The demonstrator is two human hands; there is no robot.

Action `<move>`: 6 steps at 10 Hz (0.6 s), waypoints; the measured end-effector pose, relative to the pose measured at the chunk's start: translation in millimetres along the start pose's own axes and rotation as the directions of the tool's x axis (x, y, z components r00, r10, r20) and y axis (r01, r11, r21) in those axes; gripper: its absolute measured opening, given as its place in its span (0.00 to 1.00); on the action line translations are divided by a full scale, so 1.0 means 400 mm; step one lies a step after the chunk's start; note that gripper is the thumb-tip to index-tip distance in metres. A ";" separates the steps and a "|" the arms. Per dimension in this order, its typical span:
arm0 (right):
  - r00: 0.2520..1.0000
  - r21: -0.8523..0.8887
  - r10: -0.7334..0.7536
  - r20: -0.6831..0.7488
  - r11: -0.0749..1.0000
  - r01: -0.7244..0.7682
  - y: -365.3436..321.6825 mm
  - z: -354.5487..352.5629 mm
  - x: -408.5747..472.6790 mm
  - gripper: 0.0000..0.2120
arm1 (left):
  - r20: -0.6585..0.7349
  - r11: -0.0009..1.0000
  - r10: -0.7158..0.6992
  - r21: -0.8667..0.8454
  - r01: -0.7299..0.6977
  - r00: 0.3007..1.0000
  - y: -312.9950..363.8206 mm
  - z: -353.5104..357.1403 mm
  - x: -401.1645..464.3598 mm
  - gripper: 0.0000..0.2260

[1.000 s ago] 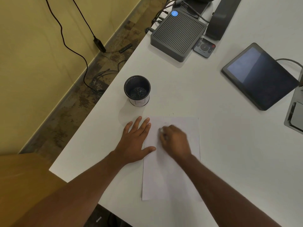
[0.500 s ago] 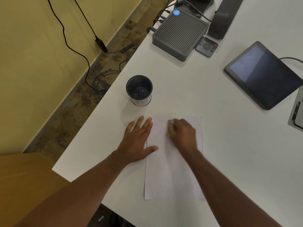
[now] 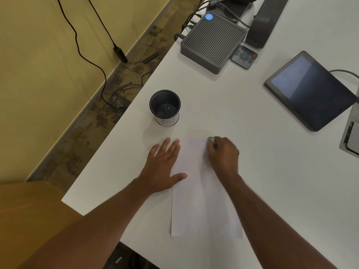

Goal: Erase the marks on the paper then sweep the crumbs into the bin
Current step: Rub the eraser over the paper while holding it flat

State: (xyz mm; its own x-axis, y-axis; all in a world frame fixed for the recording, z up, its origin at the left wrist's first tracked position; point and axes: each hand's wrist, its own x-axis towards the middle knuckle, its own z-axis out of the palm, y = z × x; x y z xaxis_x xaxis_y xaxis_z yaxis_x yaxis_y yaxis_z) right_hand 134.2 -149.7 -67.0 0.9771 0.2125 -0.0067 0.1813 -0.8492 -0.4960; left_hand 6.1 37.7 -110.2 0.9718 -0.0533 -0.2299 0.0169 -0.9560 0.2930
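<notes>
A white sheet of paper (image 3: pixel 202 200) lies on the white table (image 3: pixel 272 171) near its front edge. My left hand (image 3: pixel 163 166) presses flat on the paper's left edge, fingers spread. My right hand (image 3: pixel 223 154) is closed around a small pale eraser (image 3: pixel 210 139), whose tip touches the paper's top edge. A few tiny dark crumbs lie along that top edge. A black mesh cup, the bin (image 3: pixel 165 107), stands upright on the table just beyond my left hand, with a bit of debris at its bottom.
A grey ribbed box (image 3: pixel 211 41) with cables and a small remote (image 3: pixel 243 57) sit at the back. A dark tablet (image 3: pixel 310 90) lies to the right, a grey device (image 3: pixel 351 134) at the right edge. The table's left edge drops to the floor.
My right hand has slid with the eraser up and to the right, from the paper's upper middle to its top edge. My left hand has stayed put.
</notes>
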 end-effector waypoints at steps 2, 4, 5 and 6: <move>0.951 0.051 -0.241 0.195 0.970 0.236 -0.022 0.035 -0.125 0.09 | -0.014 1.000 0.006 -0.003 -0.006 1.000 -0.001 0.005 -0.003 0.41; 0.999 -0.019 0.034 0.020 0.999 -0.034 0.046 -0.032 0.013 0.15 | 0.023 1.000 -0.008 -0.006 0.008 1.000 -0.001 -0.003 0.001 0.42; 0.969 0.004 -0.206 0.134 0.978 0.207 0.030 0.006 -0.084 0.11 | 0.025 1.000 -0.005 0.002 0.005 1.000 0.001 -0.004 0.000 0.42; 0.988 -0.037 -0.119 0.098 0.992 0.124 0.078 -0.015 -0.020 0.12 | 0.033 1.000 -0.006 0.002 0.006 0.999 0.000 -0.004 0.001 0.42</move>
State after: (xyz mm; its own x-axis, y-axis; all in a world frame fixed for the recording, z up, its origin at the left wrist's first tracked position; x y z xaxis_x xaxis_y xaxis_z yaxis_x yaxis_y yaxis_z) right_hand 132.8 -180.7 -77.0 0.9328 0.3589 -0.0327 0.3046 -0.8337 -0.4606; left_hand 6.9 38.1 -108.6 0.9633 -0.0571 -0.2625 0.0223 -0.9568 0.2899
